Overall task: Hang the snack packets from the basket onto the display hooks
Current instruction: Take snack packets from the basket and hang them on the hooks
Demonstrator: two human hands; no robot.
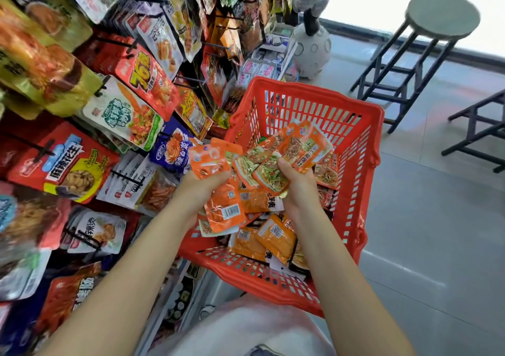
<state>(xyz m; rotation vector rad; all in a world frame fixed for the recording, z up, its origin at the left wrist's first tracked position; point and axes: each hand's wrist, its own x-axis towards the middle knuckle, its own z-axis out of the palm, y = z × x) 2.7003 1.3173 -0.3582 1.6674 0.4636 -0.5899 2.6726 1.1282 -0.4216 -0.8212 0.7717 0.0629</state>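
A red plastic basket stands in front of me with several orange snack packets lying in it. My left hand grips a bunch of orange packets over the basket's left side. My right hand grips a fanned bunch of orange-and-green packets above the basket's middle. The display hooks stick out of the rack on the left, most of them loaded with hanging packets.
The rack on the left is crowded with colourful hanging packets. A round stool stands at the back right on the grey floor, with another dark frame at the right edge. A white moon-like ornament stands behind the basket.
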